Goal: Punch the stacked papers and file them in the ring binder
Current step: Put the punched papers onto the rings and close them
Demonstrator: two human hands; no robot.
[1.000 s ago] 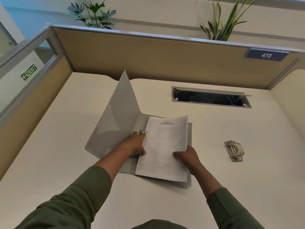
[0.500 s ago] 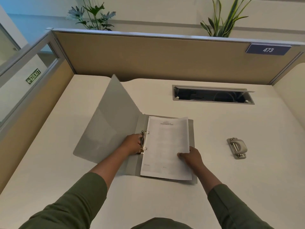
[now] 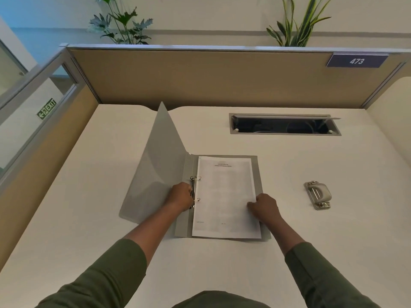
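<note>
Left hand (image 3: pixel 180 196) fingers are curled round the metal ring mechanism (image 3: pixel 194 192) at the binder spine; the 2 rings are seen threaded thru the left margin of the papers (image 3: pixel 225 196), 1 above the knuckles, 1 just below. Whether the rings are fully closed can't be told.

Right hand (image 3: pixel 263 207) fingers are bent, tips pressed down on the right edge of the papers approx. mid-height; whether the edge is pinched or just pressed can't be told.

The papers are laid flat as 1 stack on the back cover of the grey ring binder (image 3: pixel 258 174), w/ printed text on the top sheet too blurred to be read. The front cover (image 3: pixel 155 165) is held up at a tilt to the left, its far corner raised, its lower edge on the desk (image 3: pixel 89 196).

A hole punch (image 3: pixel 318 194) is seen on the desk to the right, well apart from the binder. A cable slot (image 3: pixel 284 125) is set in the desk beyond it. A partition (image 3: pixel 200 76) w/ a plate marked 473 (image 3: pixel 357 61) is seen behind, and 2 plants above it.
</note>
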